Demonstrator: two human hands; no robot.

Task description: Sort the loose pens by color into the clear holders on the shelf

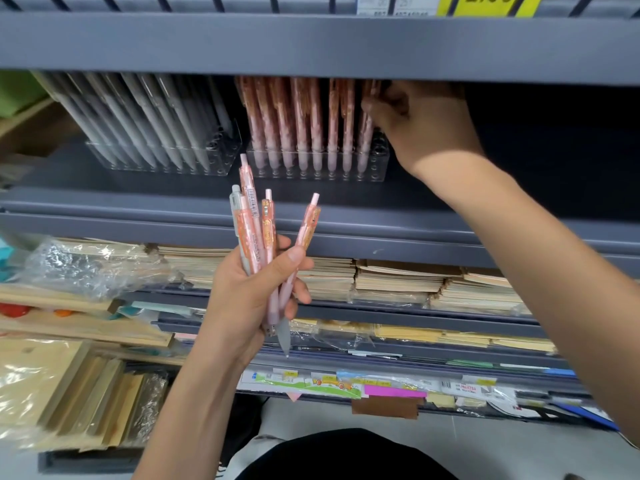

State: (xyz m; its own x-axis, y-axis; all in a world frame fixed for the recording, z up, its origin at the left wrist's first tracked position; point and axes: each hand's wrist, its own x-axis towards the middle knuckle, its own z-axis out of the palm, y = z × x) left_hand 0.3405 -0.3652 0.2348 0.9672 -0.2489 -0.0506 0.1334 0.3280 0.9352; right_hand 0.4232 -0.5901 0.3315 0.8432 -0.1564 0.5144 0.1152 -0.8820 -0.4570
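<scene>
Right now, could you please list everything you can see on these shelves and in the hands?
loose pens: about five, pink apart from one grey, bunched in the left hand
grey pens: a full row, grey, leaning in the left clear holder
pink pens: about eight, pink, standing in the right clear holder
notebooks: several stacks, tan, on the shelf below
price tag: one, yellow, on the top shelf edge
plastic wrap: one crumpled piece, clear, lower left
left hand: grips the loose pens
right hand: fingers curled on the end pink pen at the right holder's right end
</scene>
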